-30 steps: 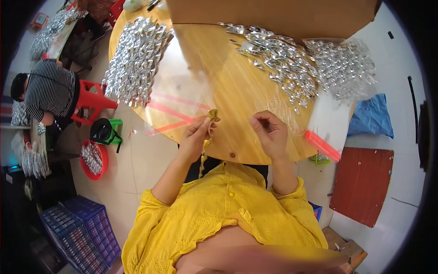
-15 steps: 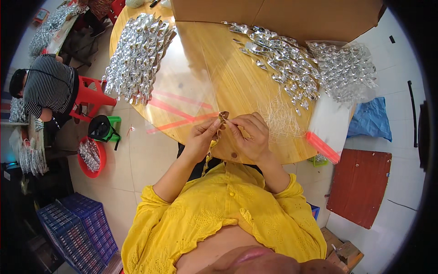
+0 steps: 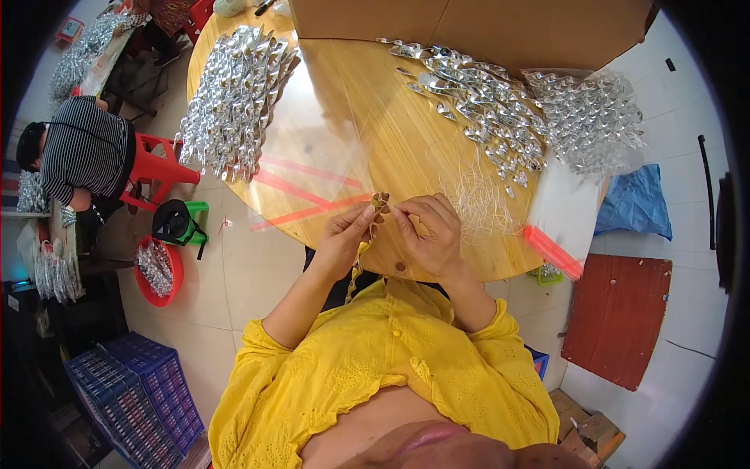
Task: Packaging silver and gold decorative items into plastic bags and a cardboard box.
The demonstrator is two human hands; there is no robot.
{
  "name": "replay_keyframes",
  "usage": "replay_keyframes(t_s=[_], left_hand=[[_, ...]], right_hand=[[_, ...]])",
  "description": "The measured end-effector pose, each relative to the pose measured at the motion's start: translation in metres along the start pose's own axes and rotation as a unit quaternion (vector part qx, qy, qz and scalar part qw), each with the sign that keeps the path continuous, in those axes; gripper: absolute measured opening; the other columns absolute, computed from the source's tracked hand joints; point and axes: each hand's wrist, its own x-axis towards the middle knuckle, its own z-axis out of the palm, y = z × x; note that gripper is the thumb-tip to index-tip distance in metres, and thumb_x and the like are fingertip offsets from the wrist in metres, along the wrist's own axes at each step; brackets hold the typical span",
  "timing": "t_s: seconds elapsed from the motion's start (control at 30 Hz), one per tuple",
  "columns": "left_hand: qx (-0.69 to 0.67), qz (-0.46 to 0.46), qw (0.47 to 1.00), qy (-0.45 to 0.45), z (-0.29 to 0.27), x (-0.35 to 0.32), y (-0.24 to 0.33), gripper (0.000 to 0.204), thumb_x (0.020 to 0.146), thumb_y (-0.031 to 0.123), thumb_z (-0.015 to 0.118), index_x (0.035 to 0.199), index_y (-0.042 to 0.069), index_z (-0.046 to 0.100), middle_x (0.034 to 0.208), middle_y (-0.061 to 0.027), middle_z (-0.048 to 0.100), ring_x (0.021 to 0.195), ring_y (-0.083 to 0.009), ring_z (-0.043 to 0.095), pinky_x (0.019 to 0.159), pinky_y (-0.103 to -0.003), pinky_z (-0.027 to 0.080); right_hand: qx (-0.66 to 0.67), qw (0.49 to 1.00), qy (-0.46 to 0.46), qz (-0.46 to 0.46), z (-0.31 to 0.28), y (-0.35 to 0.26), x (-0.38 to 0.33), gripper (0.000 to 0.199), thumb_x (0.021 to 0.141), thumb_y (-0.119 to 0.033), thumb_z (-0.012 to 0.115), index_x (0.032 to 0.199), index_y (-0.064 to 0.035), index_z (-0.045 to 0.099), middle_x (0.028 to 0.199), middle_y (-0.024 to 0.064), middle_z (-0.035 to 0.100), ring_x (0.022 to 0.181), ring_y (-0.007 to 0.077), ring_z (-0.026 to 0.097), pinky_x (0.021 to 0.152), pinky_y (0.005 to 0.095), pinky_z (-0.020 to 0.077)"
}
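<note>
Close to the table's near edge, my left hand [image 3: 342,241] is closed on a twisted shiny strip [image 3: 380,202]. The strip's upper end sticks out above the thumb, and its lower part hangs down toward my lap, looking yellowish there. Just to the right, my right hand [image 3: 433,234] is pinched, thumb against fingers, by the strip's upper end. Whatever thin thing it may hold is too small to make out. A loose heap of pale fine threads [image 3: 480,199] lies on the table beside my right hand.
Silver twisted strips are piled at left [image 3: 238,102] and far right [image 3: 476,94], with a bagged bundle [image 3: 590,121] beyond. Clear plastic with red bands [image 3: 312,168] covers the table's left. A cardboard box [image 3: 469,31] stands behind. Another person [image 3: 86,148] sits at far left.
The strip's upper end has turned a little in my left fingers. My right fingertips have drawn slightly away from it, to the right.
</note>
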Motion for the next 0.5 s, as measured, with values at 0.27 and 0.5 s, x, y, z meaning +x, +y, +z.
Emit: replay_keyframes(t_s=[0.27, 0.5], left_hand=[[-0.005, -0.006, 1.0, -0.001, 0.001, 0.0, -0.001, 0.031, 0.086, 0.018, 0.042, 0.109, 0.0, 0.048, 0.099, -0.0021, 0.054, 0.081, -0.008, 0.048, 0.065, -0.02, 0.036], [-0.008, -0.006, 1.0, 0.022, 0.012, -0.001, 0.005, 0.024, 0.086, 0.02, 0.044, 0.097, 0.003, 0.056, 0.086, 0.0042, 0.054, 0.07, -0.0033, 0.042, 0.062, -0.017, 0.034]], right_hand=[[0.002, 1.0, 0.001, 0.001, -0.002, -0.001, -0.002, 0.012, 0.063, -0.001, 0.063, 0.072, -0.0028, 0.056, 0.069, 0.0064, 0.056, 0.061, 0.0214, 0.052, 0.054, 0.0281, 0.0409], [0.002, 1.0, 0.007, -0.011, -0.005, -0.003, -0.002, 0.013, 0.062, 0.0, 0.063, 0.073, -0.0031, 0.056, 0.068, 0.0063, 0.056, 0.061, 0.0212, 0.052, 0.053, 0.0283, 0.0406]])
